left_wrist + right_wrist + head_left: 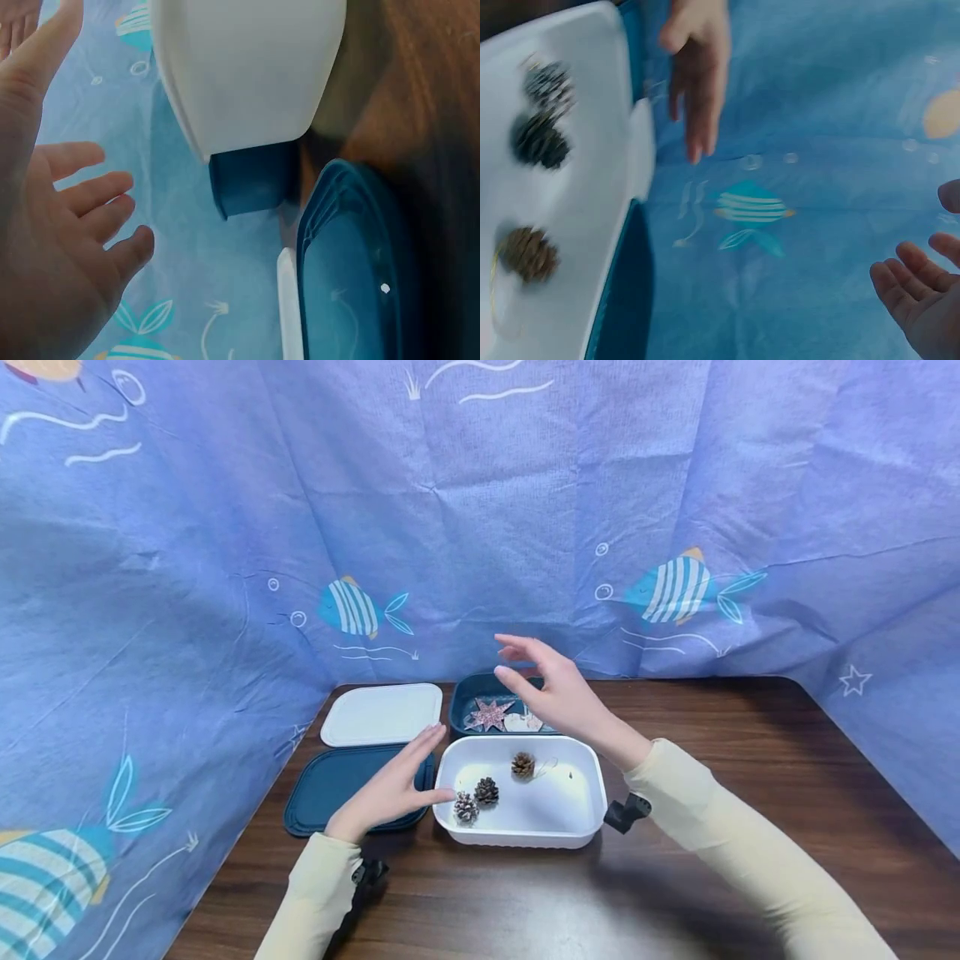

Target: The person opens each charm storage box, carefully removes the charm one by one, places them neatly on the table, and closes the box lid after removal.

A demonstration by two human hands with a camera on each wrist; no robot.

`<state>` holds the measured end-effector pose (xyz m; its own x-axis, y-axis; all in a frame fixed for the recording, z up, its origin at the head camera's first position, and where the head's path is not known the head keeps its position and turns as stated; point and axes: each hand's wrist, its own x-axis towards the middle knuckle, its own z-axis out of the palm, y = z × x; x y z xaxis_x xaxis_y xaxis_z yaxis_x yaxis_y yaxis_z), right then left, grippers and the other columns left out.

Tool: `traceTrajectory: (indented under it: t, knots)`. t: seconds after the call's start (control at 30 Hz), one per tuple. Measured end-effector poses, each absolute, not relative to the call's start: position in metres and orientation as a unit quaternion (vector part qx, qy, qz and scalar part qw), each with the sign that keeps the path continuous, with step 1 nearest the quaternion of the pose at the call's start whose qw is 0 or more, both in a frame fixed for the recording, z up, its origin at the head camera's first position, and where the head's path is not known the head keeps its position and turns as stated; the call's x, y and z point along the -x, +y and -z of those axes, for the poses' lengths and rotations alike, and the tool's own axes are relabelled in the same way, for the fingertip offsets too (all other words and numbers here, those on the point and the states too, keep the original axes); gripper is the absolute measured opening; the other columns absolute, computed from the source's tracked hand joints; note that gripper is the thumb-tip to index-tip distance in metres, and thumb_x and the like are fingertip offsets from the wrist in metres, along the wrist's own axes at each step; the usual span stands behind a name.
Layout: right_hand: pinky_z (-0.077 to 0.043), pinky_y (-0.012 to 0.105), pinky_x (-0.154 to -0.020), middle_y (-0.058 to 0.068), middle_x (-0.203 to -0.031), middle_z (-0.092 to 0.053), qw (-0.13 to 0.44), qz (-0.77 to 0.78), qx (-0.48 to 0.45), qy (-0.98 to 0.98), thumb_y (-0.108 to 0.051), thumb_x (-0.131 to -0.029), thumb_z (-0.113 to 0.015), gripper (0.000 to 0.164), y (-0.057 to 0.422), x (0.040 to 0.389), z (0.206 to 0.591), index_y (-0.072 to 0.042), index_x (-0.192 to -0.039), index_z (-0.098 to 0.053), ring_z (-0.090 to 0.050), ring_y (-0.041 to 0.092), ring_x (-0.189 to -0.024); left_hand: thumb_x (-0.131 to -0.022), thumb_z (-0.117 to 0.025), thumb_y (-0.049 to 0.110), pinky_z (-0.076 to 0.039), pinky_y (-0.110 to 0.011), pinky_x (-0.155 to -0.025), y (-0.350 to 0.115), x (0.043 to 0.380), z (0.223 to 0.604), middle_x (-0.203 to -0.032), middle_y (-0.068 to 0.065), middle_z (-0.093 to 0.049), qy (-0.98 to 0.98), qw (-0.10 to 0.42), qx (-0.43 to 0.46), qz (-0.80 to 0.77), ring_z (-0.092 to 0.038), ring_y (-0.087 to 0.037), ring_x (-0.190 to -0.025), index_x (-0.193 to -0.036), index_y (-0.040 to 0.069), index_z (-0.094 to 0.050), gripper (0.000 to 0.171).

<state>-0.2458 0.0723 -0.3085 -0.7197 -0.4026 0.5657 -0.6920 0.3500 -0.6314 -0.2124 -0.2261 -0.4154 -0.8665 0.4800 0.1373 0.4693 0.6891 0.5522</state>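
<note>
My left hand (pixel 390 789) hovers over the left edge of the white box, fingers extended and holding nothing. Above the back of the boxes is my right hand (pixel 551 689), its fingers loosely bent and empty. Inside the white box (pixel 525 839) lie a brown pinecone (pixel 522 766), a dark pinecone (pixel 486 791) and a white-tipped pinecone (pixel 466 808). Behind it stands a dark blue box (pixel 459 702) with a pink glittery star (pixel 491 715) and a whitish ornament (pixel 522 722); the right hand partly covers this box in the head view.
Left of the boxes lie a white lid (pixel 382 714) and a dark blue lid (pixel 337 785) on the brown wooden table (pixel 720 860). A blue curtain (pixel 480 527) printed with fish hangs behind the table and along its sides.
</note>
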Motion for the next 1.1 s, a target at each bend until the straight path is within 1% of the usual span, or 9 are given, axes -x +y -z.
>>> traceTrajectory:
  t: [0.07,0.23,0.33,0.6,0.7,0.83,0.93,1.03,1.1]
  knots:
    - [-0.05,0.04,-0.097,0.005,-0.133,-0.06,0.154,-0.431,-0.363,-0.812,-0.032,-0.104,-0.058,0.048,0.07,0.252,0.312,-0.017,-0.149,-0.05,-0.058,0.02,-0.122,-0.086,-0.076,0.053,-0.027,-0.058,-0.115,-0.224,0.212,0.417,-0.168,-0.004,-0.014,0.918,0.023,-0.263,-0.296,-0.012,-0.027,-0.154,-0.163,0.018,-0.02,0.101]
    - [-0.052,0.038,-0.096,0.006,-0.133,-0.06,0.119,-0.374,-0.396,-0.83,-0.032,-0.104,-0.058,0.047,0.066,0.265,0.323,-0.012,-0.146,-0.053,-0.058,0.022,-0.12,-0.084,-0.077,0.054,-0.028,-0.058,-0.115,-0.218,0.21,0.421,-0.169,-0.005,-0.012,0.915,0.056,-0.273,-0.291,-0.012,-0.027,-0.154,-0.163,0.015,-0.019,0.106]
    - [-0.053,0.038,-0.093,0.005,-0.131,-0.06,0.099,-0.337,-0.411,-0.841,-0.03,-0.103,-0.06,0.045,0.064,0.271,0.328,-0.012,-0.144,-0.055,-0.059,0.022,-0.119,-0.083,-0.078,0.055,-0.028,-0.057,-0.116,-0.216,0.209,0.422,-0.169,-0.005,-0.011,0.913,0.072,-0.275,-0.292,-0.011,-0.025,-0.154,-0.163,0.013,-0.019,0.108]
    - [-0.055,0.036,-0.088,0.006,-0.127,-0.061,0.052,-0.258,-0.445,-0.856,-0.023,-0.102,-0.062,0.04,0.059,0.281,0.353,-0.009,-0.139,-0.06,-0.065,0.018,-0.105,-0.082,-0.081,0.05,-0.026,-0.054,-0.117,-0.215,0.207,0.428,-0.169,-0.007,-0.01,0.917,0.094,-0.266,-0.282,-0.013,-0.025,-0.153,-0.163,0.012,-0.016,0.111]
    - [-0.054,0.039,-0.093,0.008,-0.127,-0.062,0.024,-0.229,-0.463,-0.856,-0.022,-0.101,-0.063,0.038,0.057,0.281,0.364,-0.006,-0.136,-0.061,-0.065,0.022,-0.11,-0.081,-0.081,0.051,-0.027,-0.054,-0.117,-0.215,0.206,0.429,-0.169,-0.009,-0.012,0.918,0.096,-0.264,-0.281,-0.014,-0.026,-0.153,-0.162,0.011,-0.017,0.111]
    - [-0.048,0.042,-0.103,0.011,-0.135,-0.061,-0.024,-0.17,-0.492,-0.853,-0.021,-0.101,-0.063,0.039,0.052,0.281,0.374,-0.005,-0.136,-0.061,-0.058,0.028,-0.126,-0.081,-0.08,0.053,-0.029,-0.055,-0.116,-0.215,0.205,0.43,-0.169,-0.007,-0.011,0.918,0.106,-0.255,-0.285,-0.016,-0.029,-0.152,-0.162,0.012,-0.018,0.11]
    - [-0.047,0.041,-0.104,0.01,-0.133,-0.063,-0.063,-0.134,-0.51,-0.847,-0.02,-0.099,-0.065,0.037,0.047,0.281,0.38,-0.005,-0.134,-0.063,-0.058,0.027,-0.126,-0.081,-0.08,0.054,-0.03,-0.055,-0.115,-0.214,0.205,0.43,-0.169,-0.005,-0.011,0.918,0.111,-0.25,-0.286,-0.017,-0.03,-0.152,-0.162,0.013,-0.019,0.11]
    - [-0.049,0.036,-0.1,0.006,-0.126,-0.066,-0.093,-0.111,-0.523,-0.84,-0.018,-0.097,-0.069,0.035,0.042,0.28,0.386,-0.006,-0.13,-0.066,-0.062,0.021,-0.117,-0.081,-0.08,0.054,-0.031,-0.055,-0.115,-0.214,0.204,0.43,-0.169,-0.004,-0.011,0.919,0.11,-0.248,-0.286,-0.017,-0.029,-0.152,-0.162,0.013,-0.019,0.109]
    - [-0.048,0.033,-0.101,0.004,-0.124,-0.067,-0.11,-0.099,-0.529,-0.836,-0.017,-0.096,-0.07,0.034,0.039,0.28,0.39,-0.006,-0.129,-0.067,-0.062,0.019,-0.117,-0.081,-0.081,0.053,-0.031,-0.055,-0.114,-0.215,0.204,0.431,-0.169,-0.006,-0.011,0.919,0.108,-0.247,-0.287,-0.017,-0.03,-0.152,-0.162,0.012,-0.02,0.109]
